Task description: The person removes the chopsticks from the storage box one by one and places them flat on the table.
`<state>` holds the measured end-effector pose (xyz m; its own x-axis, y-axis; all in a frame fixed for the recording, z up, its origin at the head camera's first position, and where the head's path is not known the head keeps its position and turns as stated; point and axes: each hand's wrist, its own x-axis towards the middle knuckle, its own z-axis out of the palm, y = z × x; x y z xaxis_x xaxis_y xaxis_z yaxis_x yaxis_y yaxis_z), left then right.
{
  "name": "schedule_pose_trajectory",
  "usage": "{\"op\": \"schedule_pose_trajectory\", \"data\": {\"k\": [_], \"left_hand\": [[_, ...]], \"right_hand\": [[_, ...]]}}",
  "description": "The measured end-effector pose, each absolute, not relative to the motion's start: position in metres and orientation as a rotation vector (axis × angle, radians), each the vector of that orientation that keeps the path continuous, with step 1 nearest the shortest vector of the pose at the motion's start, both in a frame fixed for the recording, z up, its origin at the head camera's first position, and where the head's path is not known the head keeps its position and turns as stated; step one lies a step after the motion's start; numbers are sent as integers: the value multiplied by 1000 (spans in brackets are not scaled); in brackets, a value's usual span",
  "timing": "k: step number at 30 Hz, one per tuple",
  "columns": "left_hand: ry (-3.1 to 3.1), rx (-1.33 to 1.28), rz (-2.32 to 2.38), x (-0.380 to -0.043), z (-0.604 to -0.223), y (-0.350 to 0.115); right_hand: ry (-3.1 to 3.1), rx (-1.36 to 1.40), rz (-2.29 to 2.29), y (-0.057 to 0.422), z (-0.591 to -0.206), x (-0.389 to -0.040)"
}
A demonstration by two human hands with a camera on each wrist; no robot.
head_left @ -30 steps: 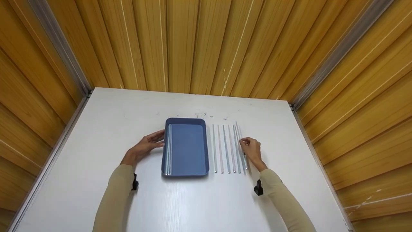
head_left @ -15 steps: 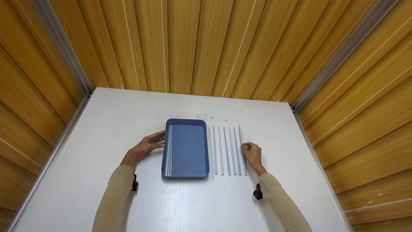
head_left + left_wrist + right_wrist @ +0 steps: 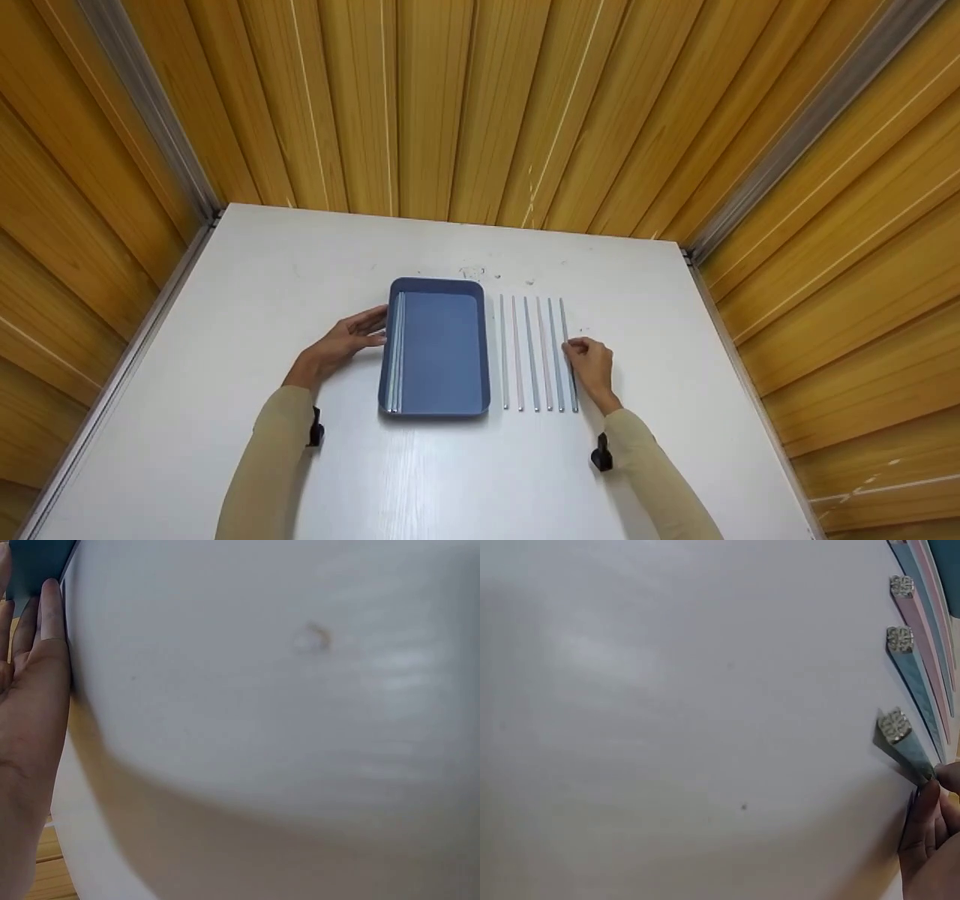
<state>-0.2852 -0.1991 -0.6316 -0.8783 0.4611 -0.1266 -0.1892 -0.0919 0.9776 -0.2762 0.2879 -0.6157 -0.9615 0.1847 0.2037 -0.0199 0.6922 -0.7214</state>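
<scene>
In the head view my right hand [image 3: 592, 366] pinches the blue chopstick [image 3: 574, 394] at the right end of a row. The right wrist view shows thumb and fingertips on that chopstick [image 3: 909, 746], below its silvery patterned end. Several blue and pink chopsticks [image 3: 535, 367] lie roughly parallel to its left, slightly apart. My left hand [image 3: 341, 346] touches the left side of a blue rectangular tray [image 3: 446, 352], its fingers extended along the outer wall. Inside the tray, a few chopsticks [image 3: 397, 352] lie close together along the left wall.
A white table [image 3: 450, 480] bears the tray and the row, with small dark marks [image 3: 472, 271] beyond the tray. Wood-patterned panels [image 3: 427, 112] stand at the back and both sides. Each wrist wears a black camera [image 3: 602, 454].
The chopstick in my right hand has come down from a slant over its neighbour to lie parallel at the row's right end. My left hand stays at the tray.
</scene>
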Motion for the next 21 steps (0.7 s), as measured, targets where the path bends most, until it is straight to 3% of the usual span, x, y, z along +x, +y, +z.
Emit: {"op": "schedule_pose_trajectory", "data": {"k": [13, 21], "left_hand": [[1785, 286, 2016, -283, -629, -196], [1779, 257, 2015, -283, -629, -197]], "right_hand": [[-2648, -221, 1205, 294, -609, -274], [-2634, -160, 1168, 298, -579, -286]]}}
